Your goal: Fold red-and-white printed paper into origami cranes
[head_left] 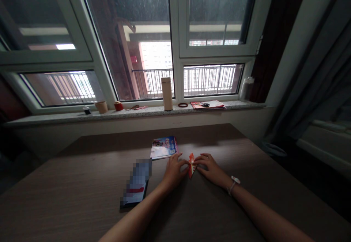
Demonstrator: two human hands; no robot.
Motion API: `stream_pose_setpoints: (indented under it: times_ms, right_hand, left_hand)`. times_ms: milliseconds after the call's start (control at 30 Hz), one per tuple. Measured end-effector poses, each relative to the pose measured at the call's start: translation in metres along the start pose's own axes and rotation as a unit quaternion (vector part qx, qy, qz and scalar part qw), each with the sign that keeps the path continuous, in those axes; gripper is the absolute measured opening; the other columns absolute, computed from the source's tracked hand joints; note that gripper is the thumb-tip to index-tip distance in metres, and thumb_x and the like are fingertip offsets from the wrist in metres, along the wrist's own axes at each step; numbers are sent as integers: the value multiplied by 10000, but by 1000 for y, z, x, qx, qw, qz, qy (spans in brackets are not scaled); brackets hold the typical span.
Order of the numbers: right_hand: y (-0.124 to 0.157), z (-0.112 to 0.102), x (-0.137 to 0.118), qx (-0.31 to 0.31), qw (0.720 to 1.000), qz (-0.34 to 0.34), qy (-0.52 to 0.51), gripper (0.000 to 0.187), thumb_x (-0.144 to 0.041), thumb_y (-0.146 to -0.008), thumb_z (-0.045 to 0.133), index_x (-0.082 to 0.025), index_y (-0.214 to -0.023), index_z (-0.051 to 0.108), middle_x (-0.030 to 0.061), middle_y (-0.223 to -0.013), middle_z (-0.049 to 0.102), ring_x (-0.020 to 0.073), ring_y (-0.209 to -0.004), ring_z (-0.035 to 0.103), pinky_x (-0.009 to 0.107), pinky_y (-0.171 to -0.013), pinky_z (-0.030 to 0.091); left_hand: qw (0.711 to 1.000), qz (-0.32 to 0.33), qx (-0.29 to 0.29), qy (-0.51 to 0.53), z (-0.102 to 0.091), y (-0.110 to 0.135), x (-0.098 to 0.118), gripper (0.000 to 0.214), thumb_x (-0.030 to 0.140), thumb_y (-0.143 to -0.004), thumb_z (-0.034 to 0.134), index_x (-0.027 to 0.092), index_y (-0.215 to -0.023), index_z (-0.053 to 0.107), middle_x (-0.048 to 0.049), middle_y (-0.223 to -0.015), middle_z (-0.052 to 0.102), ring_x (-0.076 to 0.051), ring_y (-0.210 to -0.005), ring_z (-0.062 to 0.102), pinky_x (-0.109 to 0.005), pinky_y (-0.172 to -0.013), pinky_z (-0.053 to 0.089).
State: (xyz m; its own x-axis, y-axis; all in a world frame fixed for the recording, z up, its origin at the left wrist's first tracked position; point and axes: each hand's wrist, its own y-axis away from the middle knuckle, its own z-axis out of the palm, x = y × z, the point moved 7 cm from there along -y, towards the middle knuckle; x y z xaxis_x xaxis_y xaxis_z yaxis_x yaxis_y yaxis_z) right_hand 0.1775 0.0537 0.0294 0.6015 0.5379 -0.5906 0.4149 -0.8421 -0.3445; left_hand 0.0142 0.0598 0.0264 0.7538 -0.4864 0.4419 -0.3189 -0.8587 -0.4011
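Through the head camera I look down at a dark wooden table with both hands out in front of me, well past its near edge. The thing I have in hand is a small piece of folded paper, orange-red with white and yellowish patches, standing out between the two hands, right of the table's middle. My left hand has its thumb and fingers in a narrow pinch at the paper's left side. My right hand holds the right side the same way, fingertips close together, a pale bracelet around that wrist. The paper comes to a point at top and bottom; I can't make out its finer creases. Just beyond my left hand lies a blue printed booklet, and to the left of that forearm a flat dark-edged device lies at a slant, its face pixelated. Past the table, on the stone windowsill, I see a beige flask standing upright, scissors on red papers, a brown cup and, at the right end, a translucent bottle.
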Motion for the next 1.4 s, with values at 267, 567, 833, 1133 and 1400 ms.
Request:
stream_pose_setpoints:
  times_ms: [267, 567, 833, 1133, 1400]
  right_hand:
    - [-1, 3, 2, -4, 1000, -11, 7, 264, -217, -847, 565, -286, -1071, 685, 12, -1223, 621, 234, -1242, 388, 452, -1110, 284]
    - [1, -1, -1, 3, 1000, -10, 22, 232, -250, -867, 556, -293, -1053, 687, 3, -1183, 644, 242, -1267, 381, 475, -1121, 265]
    - [1, -5, -11, 15, 999, -24, 37, 299, -202, -837, 573, -311, -1095, 678, 23, -1173, 619, 236, -1222, 400, 444, -1095, 304]
    - [1, -3, -10, -2, 999, -12, 40, 263, -215, -851, 543, -304, -1052, 688, 8, -1240, 624, 268, -1287, 369, 562, -1122, 187]
    - [1, -4, -7, 7, 999, -9, 38, 213, -286, -867, 550, -302, -1015, 703, 18, -1085, 693, 258, -1213, 454, 524, -1098, 240]
  left_hand:
    - [1000, -11, 15, 11, -4, 0, 2, 153, 300, -808, 653, 287, -920, 757, -72, -1325, 536, -297, -1261, 449, -493, -1069, 352]
    - [1000, -11, -4, -4, 0, 1, -1, 238, 260, -789, 673, 312, -1012, 739, -77, -1357, 495, -298, -1280, 415, -495, -1088, 318]
    - [1000, -21, -18, -15, 4, -1, -4, 340, 122, -803, 605, 341, -1030, 733, -48, -1366, 488, -281, -1279, 400, -491, -1092, 314]
    - [1000, -13, -13, -14, 7, -2, -9, 369, 90, -811, 583, 340, -1040, 729, -58, -1352, 485, -271, -1271, 401, -491, -1088, 320]
    - [1000, -10, 17, 8, 5, -1, -11, 208, 192, -819, 639, 302, -950, 759, -72, -1329, 508, -294, -1258, 419, -500, -1062, 350]
